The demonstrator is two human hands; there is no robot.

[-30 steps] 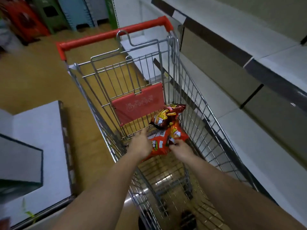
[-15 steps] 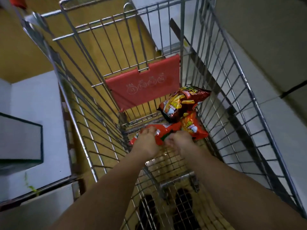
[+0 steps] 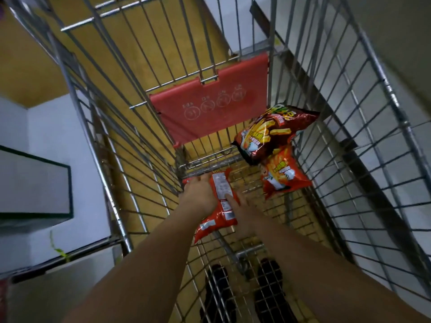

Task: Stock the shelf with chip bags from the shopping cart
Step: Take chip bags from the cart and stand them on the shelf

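1. Shopping cart [image 3: 345, 127], wire basket, seen from above; red seat flap [image 3: 210, 113] hangs on its far end wall.
2. Orange chip bag [image 3: 221, 201] sits low in the cart, just near side of the red seat flap. Back label faces up, long axis runs from the flap toward the person, near end lower left.
3. Left hand [image 3: 200, 197] holds the bag's left edge; its fingers go under or behind the bag, so the grip is partly hidden.
4. Right hand [image 3: 245, 213] on the bag's right side, index finger laid straight over the label. Other fingers are hidden, so I cannot tell whether this grip is closed.
5. Dark red chip bag [image 3: 275, 134] lies right of the flap against the cart's right wall, front up, long axis slanting up-right.
6. Second orange bag [image 3: 284, 176] lies partly under it, its top covered.
7. Dark shoes [image 3: 245, 290] show blurred through the cart floor.
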